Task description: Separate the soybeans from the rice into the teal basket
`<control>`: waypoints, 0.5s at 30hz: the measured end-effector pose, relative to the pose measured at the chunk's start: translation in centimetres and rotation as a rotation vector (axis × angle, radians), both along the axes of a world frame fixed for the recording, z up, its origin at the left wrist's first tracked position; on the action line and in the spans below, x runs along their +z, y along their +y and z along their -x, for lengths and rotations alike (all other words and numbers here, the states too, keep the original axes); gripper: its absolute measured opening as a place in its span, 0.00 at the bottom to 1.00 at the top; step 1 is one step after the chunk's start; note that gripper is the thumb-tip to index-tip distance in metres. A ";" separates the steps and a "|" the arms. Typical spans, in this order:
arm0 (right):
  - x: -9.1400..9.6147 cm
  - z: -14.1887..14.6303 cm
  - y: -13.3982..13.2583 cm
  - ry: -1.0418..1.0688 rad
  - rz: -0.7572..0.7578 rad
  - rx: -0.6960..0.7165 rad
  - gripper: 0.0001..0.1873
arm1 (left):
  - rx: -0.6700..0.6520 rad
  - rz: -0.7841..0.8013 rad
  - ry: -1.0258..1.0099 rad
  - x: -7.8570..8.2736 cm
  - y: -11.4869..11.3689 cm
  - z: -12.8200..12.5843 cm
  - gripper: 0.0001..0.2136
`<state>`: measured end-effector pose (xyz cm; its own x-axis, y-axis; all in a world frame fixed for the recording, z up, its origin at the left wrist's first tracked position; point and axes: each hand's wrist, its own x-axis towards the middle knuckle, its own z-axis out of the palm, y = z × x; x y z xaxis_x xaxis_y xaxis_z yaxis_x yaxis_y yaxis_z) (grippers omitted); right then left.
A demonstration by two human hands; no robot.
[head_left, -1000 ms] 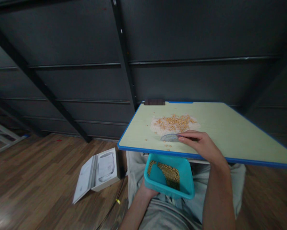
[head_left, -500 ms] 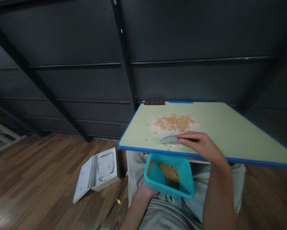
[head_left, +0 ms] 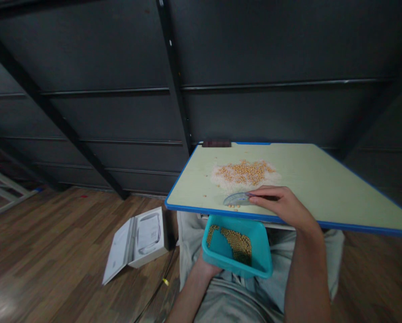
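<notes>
Right hand pinches translucent curved plate, long axis left-right; stray beans sit just nearside, on counter. Teal bin lies nearer, beyond edge; left hand underneath, grip can't tell.

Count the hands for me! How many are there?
2: the right hand pinches a clear curved piece over the board; the left hand is at the turquoise tub's near-left side, partly hidden by it.
</notes>
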<state>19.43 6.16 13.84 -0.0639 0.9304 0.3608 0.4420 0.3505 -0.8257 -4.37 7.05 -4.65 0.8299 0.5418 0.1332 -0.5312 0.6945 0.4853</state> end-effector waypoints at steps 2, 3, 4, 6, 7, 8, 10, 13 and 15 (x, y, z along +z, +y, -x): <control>0.1 0.1 -0.1 0.009 0.008 0.007 0.07 | 0.000 0.004 -0.004 -0.1 0.0 0.0 0.23; 0.1 0.1 -0.1 0.012 0.012 0.009 0.07 | 0.002 0.007 -0.006 -0.2 0.1 0.0 0.23; 0.2 0.1 -0.1 0.012 0.017 0.010 0.07 | 0.004 0.013 -0.008 -0.3 0.1 0.0 0.23; 0.3 0.1 -0.2 0.008 0.031 0.012 0.07 | 0.011 0.025 -0.014 -0.6 0.2 -0.1 0.23; 0.3 0.1 -0.3 0.006 0.038 0.013 0.07 | 0.014 0.031 -0.016 -0.7 0.2 -0.1 0.23; 0.3 0.1 -0.3 0.006 0.045 0.017 0.07 | 0.016 0.037 -0.017 -0.8 0.3 -0.2 0.24; 0.4 0.1 -0.4 0.010 0.057 0.030 0.07 | 0.019 0.049 -0.016 -1.1 0.4 -0.3 0.24; 0.4 0.0 -0.5 0.018 0.068 0.041 0.08 | 0.026 0.065 -0.017 -1.7 0.5 -0.5 0.25; 0.4 0.0 -0.6 0.022 0.073 0.038 0.08 | 0.030 0.075 -0.020 -2.0 0.6 -0.6 0.25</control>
